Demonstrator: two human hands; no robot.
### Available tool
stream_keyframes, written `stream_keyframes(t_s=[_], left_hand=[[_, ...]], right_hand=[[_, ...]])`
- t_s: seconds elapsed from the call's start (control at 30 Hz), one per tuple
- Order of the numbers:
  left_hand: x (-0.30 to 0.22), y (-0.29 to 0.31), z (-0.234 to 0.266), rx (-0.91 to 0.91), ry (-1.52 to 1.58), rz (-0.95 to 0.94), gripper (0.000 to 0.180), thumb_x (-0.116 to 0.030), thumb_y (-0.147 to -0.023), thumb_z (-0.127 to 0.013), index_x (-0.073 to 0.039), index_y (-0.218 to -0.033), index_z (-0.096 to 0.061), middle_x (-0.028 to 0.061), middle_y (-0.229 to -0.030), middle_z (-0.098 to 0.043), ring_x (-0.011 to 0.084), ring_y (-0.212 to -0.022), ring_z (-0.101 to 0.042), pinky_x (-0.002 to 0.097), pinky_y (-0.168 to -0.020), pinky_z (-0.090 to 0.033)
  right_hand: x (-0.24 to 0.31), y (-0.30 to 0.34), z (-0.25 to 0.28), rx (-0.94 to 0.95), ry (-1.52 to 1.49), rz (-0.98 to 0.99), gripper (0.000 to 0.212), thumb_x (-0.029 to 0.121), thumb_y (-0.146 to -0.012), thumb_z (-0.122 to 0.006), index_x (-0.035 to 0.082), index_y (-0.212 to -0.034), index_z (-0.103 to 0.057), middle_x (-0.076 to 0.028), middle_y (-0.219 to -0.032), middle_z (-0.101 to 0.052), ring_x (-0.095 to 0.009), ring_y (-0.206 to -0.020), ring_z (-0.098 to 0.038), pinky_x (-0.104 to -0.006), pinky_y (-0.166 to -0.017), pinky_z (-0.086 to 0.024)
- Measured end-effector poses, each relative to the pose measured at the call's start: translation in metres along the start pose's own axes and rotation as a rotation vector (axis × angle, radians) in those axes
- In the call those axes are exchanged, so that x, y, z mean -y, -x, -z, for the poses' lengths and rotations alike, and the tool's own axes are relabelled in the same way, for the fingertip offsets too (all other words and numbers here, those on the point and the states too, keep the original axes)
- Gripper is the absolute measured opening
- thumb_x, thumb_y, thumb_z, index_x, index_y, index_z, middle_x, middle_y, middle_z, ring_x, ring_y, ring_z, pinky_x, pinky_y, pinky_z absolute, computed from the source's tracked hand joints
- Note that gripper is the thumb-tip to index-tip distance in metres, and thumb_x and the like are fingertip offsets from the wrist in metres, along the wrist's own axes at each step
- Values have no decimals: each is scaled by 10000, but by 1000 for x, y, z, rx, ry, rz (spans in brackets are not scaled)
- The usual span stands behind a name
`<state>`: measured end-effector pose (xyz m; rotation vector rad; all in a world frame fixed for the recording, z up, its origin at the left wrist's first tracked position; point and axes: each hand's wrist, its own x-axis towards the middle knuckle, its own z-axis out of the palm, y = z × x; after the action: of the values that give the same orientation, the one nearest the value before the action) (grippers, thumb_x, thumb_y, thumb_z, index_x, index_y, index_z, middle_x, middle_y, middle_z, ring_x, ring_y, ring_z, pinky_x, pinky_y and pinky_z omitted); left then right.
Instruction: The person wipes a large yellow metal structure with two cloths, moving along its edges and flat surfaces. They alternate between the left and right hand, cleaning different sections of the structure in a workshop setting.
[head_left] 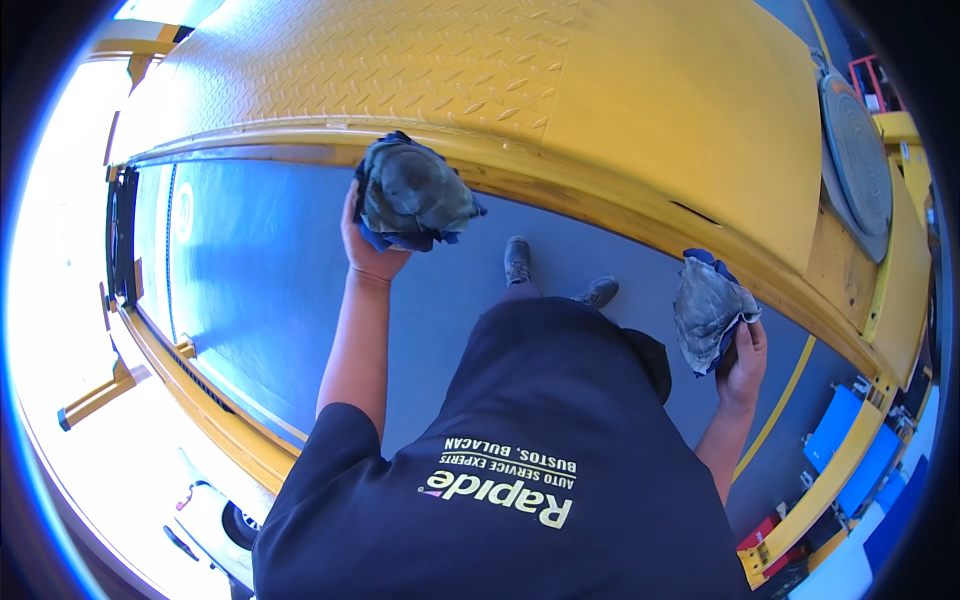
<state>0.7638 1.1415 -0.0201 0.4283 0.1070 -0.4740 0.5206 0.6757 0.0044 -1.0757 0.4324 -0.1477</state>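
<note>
My left hand (372, 245) grips a bunched grey-green and dark blue rag (412, 190), held up in front of the yellow ramp's near edge. A second crumpled rag (708, 308), lighter grey with blue edges, is in my right hand (742, 365), its fingers wrapped at the rag's right side. Both rags are apart from each other. In this view they overlap the side rail of the yellow ramp (690, 90); whether either one touches it I cannot tell. Most of my left fingers are hidden behind the rag.
Raised tread covers the ramp's left part (440, 70). A round grey plate (858, 165) sits at its right end. Behind me runs another yellow rail (215, 425). Blue boxes (850, 450) stand at the lower right. A white car (215, 525) is outside at the lower left.
</note>
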Motion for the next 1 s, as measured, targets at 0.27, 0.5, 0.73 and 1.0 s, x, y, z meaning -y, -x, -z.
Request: stream_keyframes(t_s=[0.27,0.5,0.73,1.0], left_hand=[[52,24,-6,-134,63,86,593,-468,-1069,-303,-86,-1504,-434,141,-1520,-478,337,-1406,-437,514,-1192,-311],[79,26,4,-121,55,187,520,-363,-1090,-315,-58,-1495,-430,124,-1505,-491,284,-1386,-467,453,-1179,-358],[52,6,-23,-297,-812,144,403,-285,-1068,-466,-9,-1334,-592,150,-1315,-643,222,-1149,-639,376,-1001,-496],[77,-20,-78,-21,-2099,-653,280,-213,-862,-755,-115,-1123,-718,69,-1180,-668,285,-1133,-594,388,-963,-446]], right_hand=[[17,-6,-3,36,47,-53,373,140,-1023,-580,-50,-1344,-578,-118,-1290,-661,-198,-1208,-607,-352,-1076,-418],[17,-5,-4,50,94,-64,373,146,-1029,-565,-40,-1352,-564,-112,-1314,-644,-214,-1225,-597,-374,-1089,-415],[14,2,-11,-4,82,-72,367,148,-1022,-586,-46,-1334,-584,-105,-1268,-669,-197,-1191,-611,-352,-1069,-420],[6,9,-9,-33,63,-80,359,152,-1018,-599,-45,-1318,-597,-108,-1255,-673,-195,-1181,-614,-349,-1066,-420]])
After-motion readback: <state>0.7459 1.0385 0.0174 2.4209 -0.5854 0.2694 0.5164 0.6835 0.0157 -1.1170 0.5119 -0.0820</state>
